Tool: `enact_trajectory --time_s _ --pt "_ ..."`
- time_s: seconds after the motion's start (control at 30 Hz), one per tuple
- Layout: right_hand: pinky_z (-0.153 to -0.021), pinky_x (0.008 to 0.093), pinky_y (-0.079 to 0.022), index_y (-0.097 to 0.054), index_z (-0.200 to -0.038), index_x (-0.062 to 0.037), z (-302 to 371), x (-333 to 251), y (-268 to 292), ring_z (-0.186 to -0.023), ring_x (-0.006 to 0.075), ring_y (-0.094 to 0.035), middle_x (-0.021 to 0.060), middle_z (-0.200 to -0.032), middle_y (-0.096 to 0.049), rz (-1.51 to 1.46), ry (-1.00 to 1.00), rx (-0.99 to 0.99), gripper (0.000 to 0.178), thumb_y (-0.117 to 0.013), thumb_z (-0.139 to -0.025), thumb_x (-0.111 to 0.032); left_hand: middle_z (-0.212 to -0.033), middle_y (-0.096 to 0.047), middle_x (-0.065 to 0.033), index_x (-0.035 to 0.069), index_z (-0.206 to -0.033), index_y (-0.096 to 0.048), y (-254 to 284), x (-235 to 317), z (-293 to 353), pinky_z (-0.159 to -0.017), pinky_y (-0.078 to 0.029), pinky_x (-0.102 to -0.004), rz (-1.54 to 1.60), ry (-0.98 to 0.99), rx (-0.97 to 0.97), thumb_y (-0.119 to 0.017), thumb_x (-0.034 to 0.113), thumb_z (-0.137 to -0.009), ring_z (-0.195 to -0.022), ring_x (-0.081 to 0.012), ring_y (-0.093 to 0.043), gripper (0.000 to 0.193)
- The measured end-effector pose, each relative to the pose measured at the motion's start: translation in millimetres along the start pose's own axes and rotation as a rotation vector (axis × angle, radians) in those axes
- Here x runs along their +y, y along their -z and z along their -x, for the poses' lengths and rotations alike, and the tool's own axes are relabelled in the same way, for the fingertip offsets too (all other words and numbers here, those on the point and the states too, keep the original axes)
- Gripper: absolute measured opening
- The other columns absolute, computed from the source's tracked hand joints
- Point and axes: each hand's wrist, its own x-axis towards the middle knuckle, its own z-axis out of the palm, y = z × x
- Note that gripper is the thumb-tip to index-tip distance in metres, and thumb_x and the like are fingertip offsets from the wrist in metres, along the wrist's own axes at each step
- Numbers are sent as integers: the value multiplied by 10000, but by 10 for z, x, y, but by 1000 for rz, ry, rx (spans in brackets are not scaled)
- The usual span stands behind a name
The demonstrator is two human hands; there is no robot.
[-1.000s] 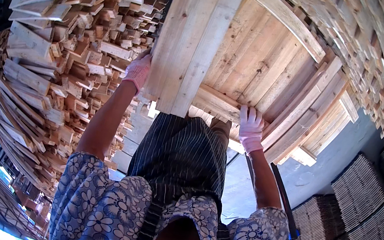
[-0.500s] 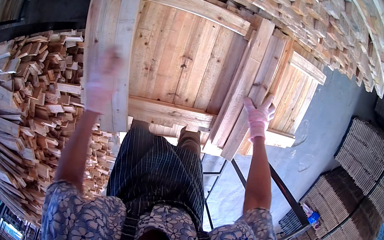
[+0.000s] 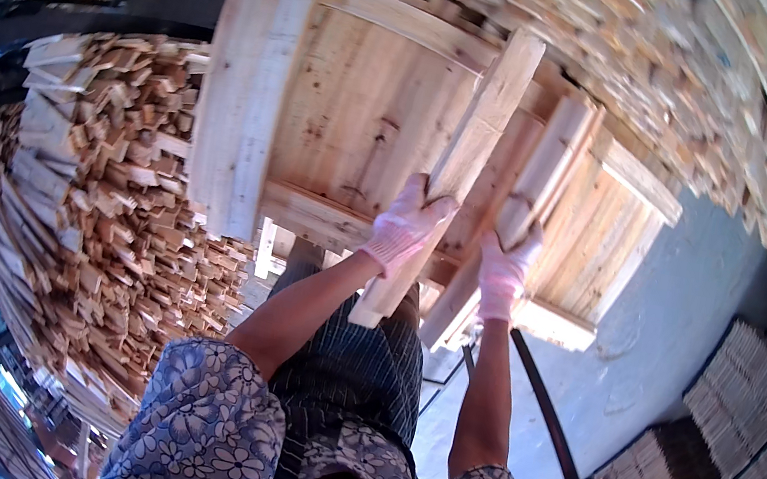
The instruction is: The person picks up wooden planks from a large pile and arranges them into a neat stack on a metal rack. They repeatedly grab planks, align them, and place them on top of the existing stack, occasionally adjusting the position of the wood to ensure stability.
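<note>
My left hand [image 3: 409,221], in a pale pink glove, is closed on a narrow wooden plank [image 3: 488,113], which slants over the panel with its near end by my apron. Close to its right, my gloved right hand [image 3: 507,268] grips a second wooden board [image 3: 545,170], tilted much the same way. Beneath both lies a wide wooden panel [image 3: 352,123] of side-by-side slats, framed by battens. Along the panel's left end rest pale boards [image 3: 250,95]. A smaller slatted section [image 3: 597,250] shows beyond my right hand.
Heaped wood offcuts [image 3: 125,176] rise on the left. Stacked timber [image 3: 675,75] runs along the far side. Strapped bundles of slats [image 3: 744,391] stand at the right on the grey floor [image 3: 675,288]. A dark metal bar [image 3: 555,426] extends beside my right forearm.
My left hand has moved right from the left-end boards and taken hold of the narrow plank. That plank now stands apart from the board in my right hand. The view has shifted slightly.
</note>
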Motion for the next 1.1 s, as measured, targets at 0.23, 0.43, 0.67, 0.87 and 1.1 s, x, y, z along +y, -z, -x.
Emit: enact_trajectory --time_s 0.23,0.43,0.67,0.87,1.1 --pt "-934 377 -559 -364 -1495 -75 299 -368 -467 -1179 255 -568 176 -1403 -480 -405 -11 -308 788 -705 -788 -2 -1418 -500 -282 115 -1574 -227 1655 -350 -611 -1075 -433 -475 -383 137 342 -725 598 -813 -1304 -426 -520 1030" --pt "-932 390 -537 -202 -1588 -109 153 -471 -1452 -1160 247 -559 204 -1409 -469 -475 -185 -432 980 -798 -811 -118 -1512 -306 -273 232 -1579 -211 1234 -567 -449 -1054 -449 -508 -797 -139 430 -785 334 -820 -1319 -449 -443 957" --pt "-1124 405 -408 -18 -1625 -83 423 -656 -1794 -1425 363 -396 260 -1631 -195 549 153 -83 1190 -813 -777 -339 -1348 -450 -265 185 -1504 -335 1402 -750 -129 -947 -503 -510 -590 -90 266 -744 276 -832 -1185 -446 -530 792" --pt "-1119 398 -377 50 -1605 -29 534 -937 -1891 -1392 357 -394 253 -1598 -255 557 -53 -62 1112 -720 -852 -306 -1468 -450 -252 121 -1474 -427 2866 -292 -295 -1046 -455 -506 -801 -274 635 -582 453 -954 -1282 -429 -519 636" --pt "-1004 423 -468 15 -1610 -45 771 -1066 -2716 -1285 373 -510 256 -1515 -385 413 117 -159 1139 -763 -823 -313 -1458 -510 -266 81 -1583 -244 3677 -748 -1355 -1115 -389 -430 -337 25 251 -426 618 -991 -1358 -419 -487 820"
